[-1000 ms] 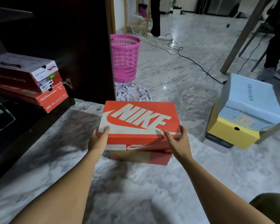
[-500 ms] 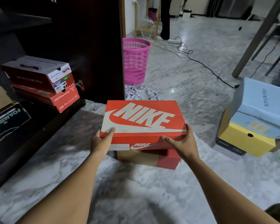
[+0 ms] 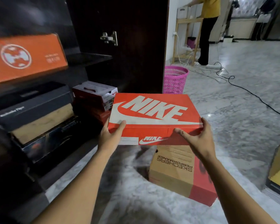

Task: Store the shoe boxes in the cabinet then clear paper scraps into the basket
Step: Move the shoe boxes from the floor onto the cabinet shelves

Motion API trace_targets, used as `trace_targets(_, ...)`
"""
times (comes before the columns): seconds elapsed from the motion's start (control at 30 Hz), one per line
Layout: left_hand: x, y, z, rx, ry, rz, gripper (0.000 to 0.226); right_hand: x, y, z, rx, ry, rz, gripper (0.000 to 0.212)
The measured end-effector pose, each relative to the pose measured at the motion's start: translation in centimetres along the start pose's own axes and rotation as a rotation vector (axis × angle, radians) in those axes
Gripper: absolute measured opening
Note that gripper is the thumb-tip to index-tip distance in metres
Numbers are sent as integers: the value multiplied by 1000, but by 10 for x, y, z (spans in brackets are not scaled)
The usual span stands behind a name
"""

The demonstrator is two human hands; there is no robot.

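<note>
I have the orange Nike box lifted off the floor, held level between both hands. My left hand grips its near left corner with the thumb on the lid, and my right hand clasps the near right corner, thumb across the front face. The box hangs just right of the open dark cabinet, and its near edge overlaps a tan and red Skechers box lying on the marble floor. Inside the cabinet, an orange box sits on the upper shelf. Below it a black-lidded box tops a stack, blurred enough that I cannot read its label, with a red stack further in. The pink basket stands on the floor beyond the cabinet door, far behind the Nike box.
</note>
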State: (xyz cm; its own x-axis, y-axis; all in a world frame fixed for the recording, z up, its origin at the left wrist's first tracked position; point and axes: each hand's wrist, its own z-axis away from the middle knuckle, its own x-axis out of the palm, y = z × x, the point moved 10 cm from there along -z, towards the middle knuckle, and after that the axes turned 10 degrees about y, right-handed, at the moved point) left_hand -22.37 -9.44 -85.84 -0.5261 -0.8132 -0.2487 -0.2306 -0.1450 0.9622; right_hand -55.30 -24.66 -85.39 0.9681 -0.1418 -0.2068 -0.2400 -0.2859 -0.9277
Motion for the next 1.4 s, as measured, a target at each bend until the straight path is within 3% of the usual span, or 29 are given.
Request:
trace_targets(0.13,-45,62,-11,170,60,-3,61,25,-53,-10,-48,-15,-75,104)
trace_targets(0.33,-112,130,-24,282,290,91,68,65,-156,-36,-155,-66,-199,94)
trace_targets(0.63,-193,239,-44,387,635,179,62,126,-294,-85,-334,-134,-376,108)
trace_targets(0.93,-259,287,-73,332,1053,27,61,223,-386,-124,-396,-265,-520,123)
trace_targets(1.4,-341,261,-133,110,1338,9,59,407,-432,-112,-359,-565,-417,110)
